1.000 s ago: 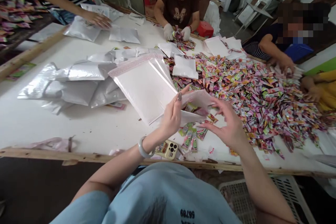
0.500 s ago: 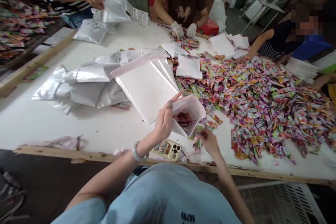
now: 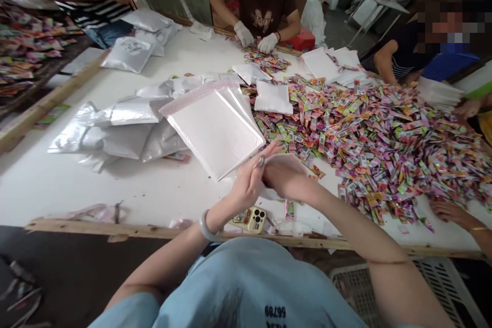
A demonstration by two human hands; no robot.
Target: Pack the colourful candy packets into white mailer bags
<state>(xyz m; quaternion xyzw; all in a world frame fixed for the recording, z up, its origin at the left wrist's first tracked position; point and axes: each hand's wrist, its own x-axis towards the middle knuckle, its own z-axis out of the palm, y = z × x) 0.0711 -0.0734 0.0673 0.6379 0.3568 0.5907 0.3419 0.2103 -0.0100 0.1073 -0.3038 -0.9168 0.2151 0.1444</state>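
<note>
My left hand [image 3: 248,182] grips a small white padded envelope [image 3: 270,195] just above the table's near edge, with thumb and forefinger pinched on its mouth. My right hand [image 3: 288,177] lies over that mouth, its fingers curled down and hidden, so most of the envelope is covered. A single sachet [image 3: 289,209] lies on the table beneath my hands. A wide pile of colourful sachets [image 3: 365,133] spreads out to the right. A stack of larger white padded envelopes [image 3: 215,128] sits just beyond my left hand.
A phone [image 3: 249,219] lies near the wooden table edge [image 3: 115,230]. Silver bags [image 3: 123,128] lie heaped on the left. Co-workers sit around the table: gloved hands [image 3: 255,38] at the far side and another hand [image 3: 448,211] at the lower right. A white basket [image 3: 434,277] stands below.
My right hand picked sachets off the table near the edge and rose to cover the envelope's mouth. The envelope, open and showing sachets before, is now mostly hidden. A co-worker's hand appeared at the lower right.
</note>
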